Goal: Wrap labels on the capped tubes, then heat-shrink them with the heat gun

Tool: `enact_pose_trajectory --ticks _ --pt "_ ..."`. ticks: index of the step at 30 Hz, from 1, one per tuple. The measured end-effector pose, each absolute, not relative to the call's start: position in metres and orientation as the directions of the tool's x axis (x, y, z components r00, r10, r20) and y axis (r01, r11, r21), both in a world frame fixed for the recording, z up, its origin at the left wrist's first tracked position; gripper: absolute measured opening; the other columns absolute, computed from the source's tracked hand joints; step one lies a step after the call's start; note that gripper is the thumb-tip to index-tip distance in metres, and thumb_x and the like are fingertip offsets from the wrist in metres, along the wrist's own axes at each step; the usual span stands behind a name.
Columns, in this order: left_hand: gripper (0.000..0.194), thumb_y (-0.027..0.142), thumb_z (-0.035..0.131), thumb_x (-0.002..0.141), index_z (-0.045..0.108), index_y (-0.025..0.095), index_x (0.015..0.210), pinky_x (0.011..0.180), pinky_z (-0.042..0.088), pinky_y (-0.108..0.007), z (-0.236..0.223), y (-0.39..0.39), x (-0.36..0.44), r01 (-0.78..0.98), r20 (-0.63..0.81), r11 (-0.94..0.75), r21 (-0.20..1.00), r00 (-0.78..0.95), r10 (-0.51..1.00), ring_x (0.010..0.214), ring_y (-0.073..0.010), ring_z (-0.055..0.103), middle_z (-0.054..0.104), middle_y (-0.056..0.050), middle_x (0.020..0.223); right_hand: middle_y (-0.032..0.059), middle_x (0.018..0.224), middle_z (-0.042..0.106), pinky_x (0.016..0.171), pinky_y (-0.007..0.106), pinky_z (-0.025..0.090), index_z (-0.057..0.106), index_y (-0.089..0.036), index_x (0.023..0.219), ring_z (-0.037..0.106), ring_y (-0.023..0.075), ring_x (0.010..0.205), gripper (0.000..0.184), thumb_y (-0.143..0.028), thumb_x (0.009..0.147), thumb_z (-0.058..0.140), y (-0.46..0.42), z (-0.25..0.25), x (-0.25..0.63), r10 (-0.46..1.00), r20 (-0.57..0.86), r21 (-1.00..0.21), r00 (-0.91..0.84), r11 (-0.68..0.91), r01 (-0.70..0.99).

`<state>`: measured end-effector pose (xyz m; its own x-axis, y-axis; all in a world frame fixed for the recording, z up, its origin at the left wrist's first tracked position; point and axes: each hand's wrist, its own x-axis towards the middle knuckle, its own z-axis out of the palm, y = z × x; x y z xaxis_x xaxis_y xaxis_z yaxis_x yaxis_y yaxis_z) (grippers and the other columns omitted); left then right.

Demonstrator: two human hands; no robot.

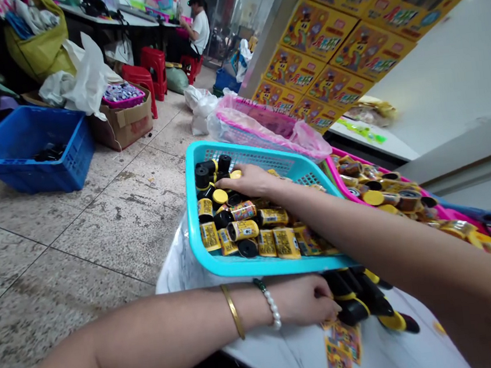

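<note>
A person's right hand [249,180] lies across a heap of small black canisters with yellow printed labels [244,230] inside a turquoise plastic basket [271,266], its fingers [235,176] stretched out flat and close together on the caps, closed on nothing visible. Just below the basket's front rim, the left hand [304,301], wearing a thin gold bangle [232,311] and a white pearl bracelet [269,304], meets a cluster of black-and-yellow cylinders [363,303] lying on a white marble-patterned table [290,355]. Its fingers [326,301] curl against the nearest cylinder, though whether they grip it cannot be told. Strips of yellow printed labels [341,343] lie on the table just beside that cluster. To the right of the basket, a magenta plastic tray [357,163] holds more canisters, while a pink mesh basket in a pink plastic bag [261,124] sits just behind it, below hanging yellow cartoon-printed sheets [337,51]. Left of the basket, a blue plastic crate [46,170], a cardboard box [123,123] and red plastic stools [154,70] stand on a speckled tile floor [114,233]. Well beyond the basket, a co-worker in a white shirt and black cap [198,31] sits at a bench.
</note>
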<state>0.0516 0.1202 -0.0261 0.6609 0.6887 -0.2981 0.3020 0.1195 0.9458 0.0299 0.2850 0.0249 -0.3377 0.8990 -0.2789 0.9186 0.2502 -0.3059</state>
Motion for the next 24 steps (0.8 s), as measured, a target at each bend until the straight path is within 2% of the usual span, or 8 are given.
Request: enact_pose_trajectory --ticks 4,7,11,13,17,19,21,24 --pt "0.013 0.023 0.060 0.085 0.061 0.016 0.073 0.058 0.034 -0.023 -0.029 0.119 0.054 0.276 -0.293 0.140 0.951 0.658 0.694 0.063 -0.0105 0.046 0.052 0.004 0.064 0.0130 0.107 0.073 0.086 0.038 0.052 0.067 -0.016 0.114 0.067 0.0304 0.100 0.056 -0.054 0.074 0.066 0.280 0.023 0.031 0.918 -0.119 -0.199 -0.377 0.350 0.915" --pt "0.014 0.022 0.060 0.085 0.059 0.016 0.072 0.059 0.036 -0.023 -0.032 0.120 0.055 0.265 -0.310 0.175 0.948 0.655 0.690 0.064 -0.0108 0.047 0.051 0.004 0.065 0.0109 0.096 0.075 0.081 0.035 0.052 0.072 -0.019 0.105 0.068 0.0296 0.093 0.045 -0.051 0.075 0.064 0.280 0.021 0.033 0.894 -0.063 -0.136 -0.444 0.433 0.891" --pt "0.013 0.021 0.060 0.084 0.057 0.016 0.073 0.060 0.037 -0.022 -0.035 0.121 0.057 0.252 -0.306 0.183 0.950 0.650 0.696 0.064 -0.0104 0.047 0.052 0.004 0.066 0.0063 0.082 0.073 0.076 0.031 0.050 0.075 -0.019 0.098 0.067 0.0248 0.083 0.036 -0.044 0.073 0.065 0.282 0.032 0.039 0.886 -0.052 -0.143 -0.460 0.450 0.882" --pt "0.012 0.022 0.058 0.085 0.058 0.016 0.074 0.061 0.038 -0.022 -0.036 0.121 0.056 0.250 -0.293 0.168 0.954 0.645 0.706 0.064 -0.0106 0.047 0.053 0.003 0.067 0.0046 0.078 0.070 0.073 0.029 0.050 0.075 -0.017 0.095 0.065 0.0218 0.079 0.035 -0.043 0.074 0.066 0.281 0.050 0.051 0.902 0.002 -0.188 -0.431 0.424 0.886" --pt "0.013 0.021 0.053 0.085 0.061 0.015 0.076 0.063 0.039 -0.022 -0.037 0.118 0.053 0.212 -0.240 0.129 0.969 0.665 0.708 0.065 -0.0114 0.048 0.055 0.002 0.067 0.0014 0.075 0.064 0.064 0.027 0.048 0.071 -0.013 0.097 0.061 0.0150 0.068 0.040 -0.047 0.077 0.065 0.259 0.100 0.107 0.934 0.146 -0.401 -0.327 0.358 0.843" --pt "0.015 0.024 0.053 0.085 0.063 0.015 0.077 0.064 0.041 -0.022 -0.036 0.117 0.051 0.196 -0.209 0.101 0.975 0.677 0.706 0.066 -0.0124 0.050 0.058 0.001 0.067 0.0004 0.076 0.063 0.060 0.026 0.047 0.070 -0.014 0.098 0.059 0.0133 0.065 0.042 -0.050 0.078 0.065 0.233 0.118 0.146 0.952 0.187 -0.463 -0.244 0.304 0.832" --pt "0.017 0.026 0.053 0.084 0.064 0.016 0.076 0.065 0.043 -0.023 -0.036 0.116 0.050 0.191 -0.195 0.086 0.978 0.680 0.707 0.067 -0.0137 0.054 0.062 0.000 0.068 0.0002 0.075 0.061 0.058 0.026 0.046 0.069 -0.016 0.095 0.058 0.0135 0.064 0.040 -0.051 0.076 0.067 0.202 0.123 0.188 0.968 0.228 -0.471 -0.102 0.201 0.859" --pt "0.017 0.026 0.053 0.082 0.065 0.016 0.074 0.066 0.045 -0.024 -0.035 0.115 0.049 0.188 -0.190 0.082 0.979 0.683 0.706 0.068 -0.0148 0.057 0.065 -0.001 0.069 0.0008 0.070 0.059 0.055 0.030 0.044 0.068 -0.019 0.087 0.055 0.0165 0.061 0.037 -0.053 0.072 0.069 0.157 0.100 0.250 0.962 0.249 -0.436 0.111 0.009 0.900"
